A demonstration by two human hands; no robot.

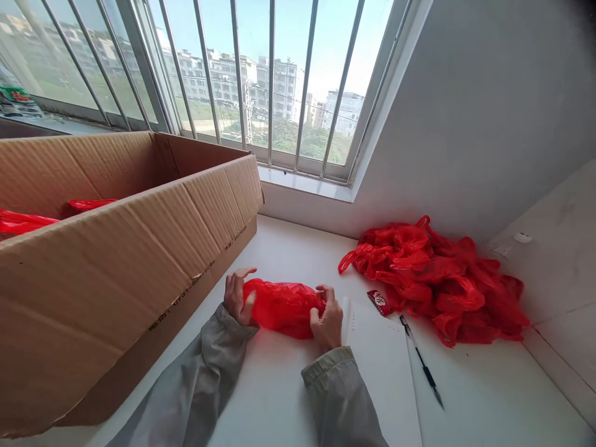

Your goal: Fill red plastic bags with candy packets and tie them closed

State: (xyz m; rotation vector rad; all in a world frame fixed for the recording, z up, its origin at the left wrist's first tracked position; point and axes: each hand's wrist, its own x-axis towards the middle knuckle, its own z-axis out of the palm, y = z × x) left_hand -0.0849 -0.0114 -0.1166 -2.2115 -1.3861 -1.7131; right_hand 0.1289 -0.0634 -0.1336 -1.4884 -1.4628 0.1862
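A rolled-up red plastic bag [282,306] lies on the white table, held between both hands. My left hand [236,297] grips its left end, thumb on the plastic and index finger stretched out above. My right hand [327,318] is closed round its right end. Both arms wear grey sleeves.
A big open cardboard box [116,273] fills the left, with red bags [28,220] inside. A heap of red plastic bags [437,279] lies at the right by the wall. A white sheet [382,366], a black pen [421,360] and a small red packet [379,302] lie beside my right hand. A barred window is behind.
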